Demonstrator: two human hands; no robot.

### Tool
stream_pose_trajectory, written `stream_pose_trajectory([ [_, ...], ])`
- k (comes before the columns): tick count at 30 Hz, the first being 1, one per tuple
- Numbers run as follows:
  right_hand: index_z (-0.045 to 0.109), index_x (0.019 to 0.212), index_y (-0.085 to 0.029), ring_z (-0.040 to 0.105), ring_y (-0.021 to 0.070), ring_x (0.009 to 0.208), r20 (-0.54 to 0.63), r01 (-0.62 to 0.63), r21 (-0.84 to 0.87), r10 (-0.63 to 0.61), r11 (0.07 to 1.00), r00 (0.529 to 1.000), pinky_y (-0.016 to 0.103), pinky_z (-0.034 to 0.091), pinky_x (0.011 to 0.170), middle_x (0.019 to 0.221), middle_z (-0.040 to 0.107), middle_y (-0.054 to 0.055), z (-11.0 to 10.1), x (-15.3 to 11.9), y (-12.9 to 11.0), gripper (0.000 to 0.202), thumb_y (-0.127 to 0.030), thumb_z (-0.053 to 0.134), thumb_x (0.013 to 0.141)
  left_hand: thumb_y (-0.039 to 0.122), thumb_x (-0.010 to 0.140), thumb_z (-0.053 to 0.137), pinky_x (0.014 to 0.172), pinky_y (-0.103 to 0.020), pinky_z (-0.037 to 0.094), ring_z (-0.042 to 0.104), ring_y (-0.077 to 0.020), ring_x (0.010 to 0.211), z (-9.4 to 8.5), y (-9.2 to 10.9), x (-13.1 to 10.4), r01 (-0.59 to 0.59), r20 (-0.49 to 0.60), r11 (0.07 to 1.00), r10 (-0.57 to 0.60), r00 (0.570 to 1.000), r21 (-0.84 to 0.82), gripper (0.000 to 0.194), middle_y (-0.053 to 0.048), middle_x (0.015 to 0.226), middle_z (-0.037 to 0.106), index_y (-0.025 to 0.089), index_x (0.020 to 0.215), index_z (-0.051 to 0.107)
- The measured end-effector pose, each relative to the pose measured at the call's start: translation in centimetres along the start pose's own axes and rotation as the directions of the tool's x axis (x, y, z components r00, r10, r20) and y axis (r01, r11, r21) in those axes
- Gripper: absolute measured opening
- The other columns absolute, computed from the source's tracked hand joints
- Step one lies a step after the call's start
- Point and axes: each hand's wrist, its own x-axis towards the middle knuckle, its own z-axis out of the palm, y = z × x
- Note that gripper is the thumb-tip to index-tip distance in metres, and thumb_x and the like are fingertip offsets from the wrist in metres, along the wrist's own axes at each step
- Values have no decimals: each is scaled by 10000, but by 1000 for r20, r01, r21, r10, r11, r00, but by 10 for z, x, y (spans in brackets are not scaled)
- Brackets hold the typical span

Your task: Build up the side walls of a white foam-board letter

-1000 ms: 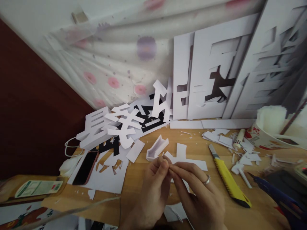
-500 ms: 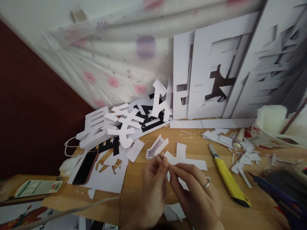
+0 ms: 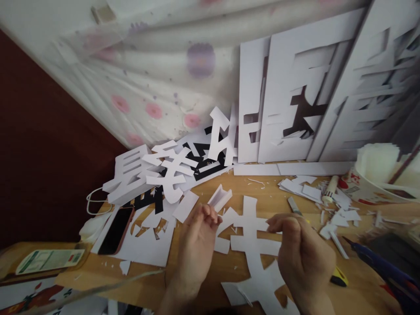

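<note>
My left hand (image 3: 198,245) is raised over the table, palm turned inward and fingers curled together. Whatever its fingertips hold, if anything, is too small to make out. To the right, my right hand (image 3: 303,251) is closed, thumb and forefinger pressed together; nothing I can name shows in it. Between and below them lies a flat white cut-out character (image 3: 251,227). Just beyond my left fingertips sits a small white channel-shaped piece (image 3: 220,197). A yellow utility knife (image 3: 338,278) lies partly hidden behind my right hand.
A phone (image 3: 116,231) rests on white sheet at left, near stacked white cut-out letters (image 3: 172,168). White boards (image 3: 278,100) lean at the back. At right are a paper tub (image 3: 367,188), scraps (image 3: 339,216) and a blue glue gun (image 3: 374,262).
My hands were together, fingertips meeting; now they are apart, the left moved slightly left and the right moved right. The white cut-out character between them is uncovered, and the knife is partly covered.
</note>
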Motion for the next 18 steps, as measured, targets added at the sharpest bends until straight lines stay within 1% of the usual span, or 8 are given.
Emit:
stream_pose_trajectory([
  [4, 437, 485, -250, 713, 160, 839, 55, -52, 47, 50, 998, 997, 305, 502, 821, 591, 660, -8, 1, 2, 15, 584, -278, 354, 1062, 411, 753, 852, 723, -259, 500, 455, -96, 643, -20, 17, 16, -111, -79, 992, 105, 991, -66, 389, 54, 671, 463, 187, 648, 551],
  [6, 527, 494, -247, 703, 215, 998, 73, -66, 33, 64, 997, 995, 406, 490, 933, 763, 748, 22, 6, 5, 23, 600, -303, 341, 1061, 437, 699, 888, 703, -256, 498, 442, -88, 624, -33, 25, 25, -195, -171, 980, 184, 968, -51, 439, 62, 657, 459, 183, 634, 535],
  [8, 717, 750, -249, 677, 257, 1090, 82, -112, 12, 110, 994, 991, 483, 495, 954, 1063, 768, 49, 16, 10, 31, 396, -355, 451, 1024, 447, 641, 921, 694, -252, 491, 445, -84, 625, -44, 31, 32, -270, -246, 963, 259, 934, -11, 472, 64, 657, 469, 179, 627, 533],
  [9, 743, 961, -251, 675, 267, 1098, 82, -139, 27, 137, 990, 987, 504, 508, 950, 1190, 736, 69, 24, 12, 34, 246, -380, 535, 985, 449, 612, 936, 697, -251, 489, 450, -83, 630, -48, 33, 34, -298, -273, 954, 289, 917, 10, 483, 64, 660, 477, 178, 627, 537],
  [10, 699, 1151, -246, 690, 259, 1067, 83, -187, 77, 181, 979, 980, 496, 537, 923, 1242, 714, 92, 34, 14, 36, 268, -390, 599, 949, 456, 586, 946, 701, -252, 489, 454, -83, 635, -51, 34, 36, -316, -292, 948, 311, 904, 29, 493, 64, 662, 484, 177, 628, 542],
  [11, 655, 1225, -237, 701, 244, 1045, 99, -236, 158, 223, 959, 970, 470, 560, 899, 1237, 716, 102, 44, 15, 37, 327, -383, 623, 935, 465, 565, 953, 706, -254, 490, 459, -83, 640, -53, 34, 37, -323, -302, 945, 320, 898, 44, 503, 64, 664, 490, 177, 626, 544],
  [13, 650, 1178, -222, 720, 212, 993, 134, -267, 223, 242, 938, 961, 415, 577, 872, 1135, 751, 91, 67, 14, 38, 271, -372, 581, 963, 470, 546, 954, 711, -260, 492, 458, -85, 640, -55, 33, 37, -314, -309, 948, 316, 897, 57, 515, 62, 661, 491, 178, 610, 535],
  [18, 670, 1025, -213, 703, 216, 921, 168, -256, 204, 224, 945, 960, 397, 556, 810, 998, 754, 80, 112, -1, 44, 220, -339, 493, 993, 427, 609, 890, 705, -278, 484, 441, -99, 632, -56, 22, 38, -222, -287, 968, 247, 926, 117, 476, 50, 647, 464, 190, 562, 479],
])
